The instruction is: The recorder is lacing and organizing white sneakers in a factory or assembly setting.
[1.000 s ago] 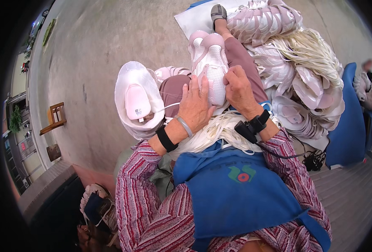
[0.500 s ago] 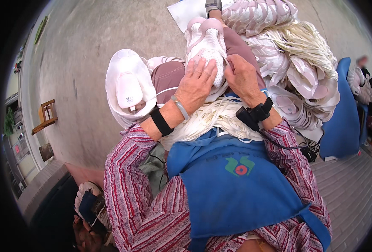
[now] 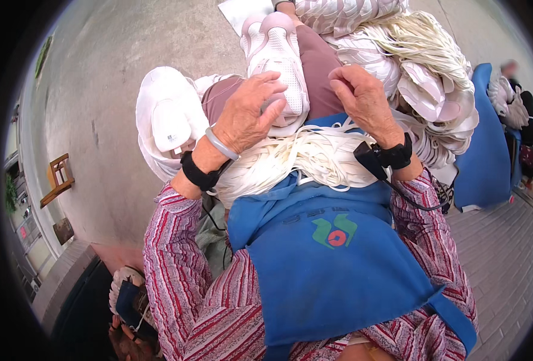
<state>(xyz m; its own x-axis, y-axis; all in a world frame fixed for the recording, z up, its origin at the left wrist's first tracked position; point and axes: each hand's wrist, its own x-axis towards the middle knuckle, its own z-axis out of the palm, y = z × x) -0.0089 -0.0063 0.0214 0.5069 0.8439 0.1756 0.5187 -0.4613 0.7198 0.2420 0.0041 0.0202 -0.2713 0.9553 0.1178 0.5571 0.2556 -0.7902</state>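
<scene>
A white and pink mesh shoe upper (image 3: 284, 78) lies across my lap, with rounded pink toe pieces beyond it. My left hand (image 3: 248, 111) hovers over its left side, thumb and fingers apart, with nothing seen in it. To the right of the upper, my right hand (image 3: 365, 102) is raised a little with its fingers bent; a gap shows between thumb and fingers, and I see no lace in it. A bundle of white laces (image 3: 302, 156) is spread over my lap below the hands, on the blue apron (image 3: 332, 283).
Another white shoe upper (image 3: 169, 117) rests at my left. Stacked pink-white uppers (image 3: 393, 78) and a hank of cream laces (image 3: 426, 45) lie at my right, beside a blue chair (image 3: 486, 144). A small wooden stool (image 3: 57, 179) stands farther left. People sit at the far right.
Both hands have come off the shoe upper. The left moved left and its fingers spread; the right moved right, away from the upper. The whole view shifted slightly.
</scene>
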